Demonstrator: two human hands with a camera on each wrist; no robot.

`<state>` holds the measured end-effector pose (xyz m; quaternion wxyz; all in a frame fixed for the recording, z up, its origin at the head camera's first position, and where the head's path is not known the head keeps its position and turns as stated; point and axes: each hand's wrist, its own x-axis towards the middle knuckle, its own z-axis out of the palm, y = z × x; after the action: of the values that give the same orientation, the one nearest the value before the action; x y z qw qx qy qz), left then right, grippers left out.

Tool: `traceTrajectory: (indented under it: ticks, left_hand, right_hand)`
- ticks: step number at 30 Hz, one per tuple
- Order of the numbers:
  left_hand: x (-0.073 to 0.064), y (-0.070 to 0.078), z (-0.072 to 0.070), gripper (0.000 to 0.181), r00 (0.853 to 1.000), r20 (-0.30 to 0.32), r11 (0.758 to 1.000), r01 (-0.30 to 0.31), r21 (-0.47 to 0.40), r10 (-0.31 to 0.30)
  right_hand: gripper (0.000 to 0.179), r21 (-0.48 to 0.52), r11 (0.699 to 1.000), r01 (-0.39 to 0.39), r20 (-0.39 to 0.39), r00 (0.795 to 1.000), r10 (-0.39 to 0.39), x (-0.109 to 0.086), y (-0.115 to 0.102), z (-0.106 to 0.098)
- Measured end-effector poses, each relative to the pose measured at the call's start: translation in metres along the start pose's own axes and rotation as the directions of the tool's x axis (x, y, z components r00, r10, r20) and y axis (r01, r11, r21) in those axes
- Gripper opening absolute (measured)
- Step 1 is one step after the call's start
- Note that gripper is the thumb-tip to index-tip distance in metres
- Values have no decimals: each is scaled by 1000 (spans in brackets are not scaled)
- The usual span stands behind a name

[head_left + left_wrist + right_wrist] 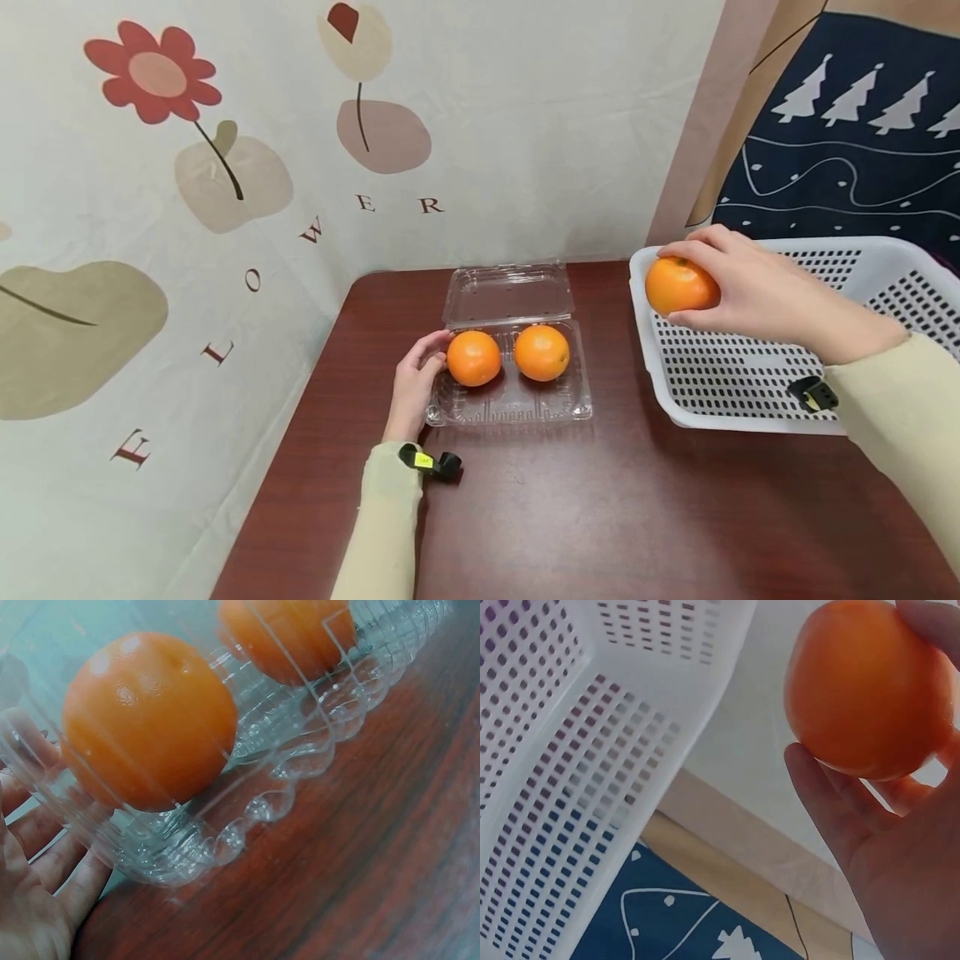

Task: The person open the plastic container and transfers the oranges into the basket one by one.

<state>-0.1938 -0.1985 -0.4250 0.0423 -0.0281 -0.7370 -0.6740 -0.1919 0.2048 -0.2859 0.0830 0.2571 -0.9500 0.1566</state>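
Observation:
In the head view my right hand holds an orange over the left end of a white perforated basket. The right wrist view shows its fingers curved around the fruit. A clear plastic clamshell box lies on the table with its lid folded back. Inside sit a left orange and a right orange, side by side. My left hand rests against the box's left wall, its fingers extended and spread along the plastic.
The box and basket stand on a dark red-brown wooden table. A pale cloth with flower prints rises behind and to the left. Behind the basket hangs a dark blue fabric with white trees.

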Motion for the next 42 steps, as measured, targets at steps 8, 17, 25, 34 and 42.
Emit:
traceTrajectory:
  ticks: [8, 17, 25, 34, 42]
  left_hand:
    - [-1, -3, 1, 32, 1000, 2, 1000, 0, -9, 0]
    - [-1, -3, 1, 32, 1000, -8, 1000, 1, -9, -1]
    - [-1, -3, 1, 31, 1000, -1, 1000, -1, -2, 1]
    - [0, -2, -1, 31, 1000, -1, 1000, -2, -15, 2]
    - [0, -3, -2, 31, 1000, 1, 1000, -1, -12, 1]
  right_hand:
    - [71, -23, 994, -109, 115, 987, 111, 0, 11, -1]
    - [77, -49, 984, -170, 203, 963, 177, 1, 23, 1]
    - [79, -22, 979, -203, 250, 947, 202, 3, 32, 5]
    - [79, 29, 973, -227, 271, 939, 211, 6, 41, 11]
    - [75, 74, 972, -224, 253, 947, 199, 4, 48, 16]
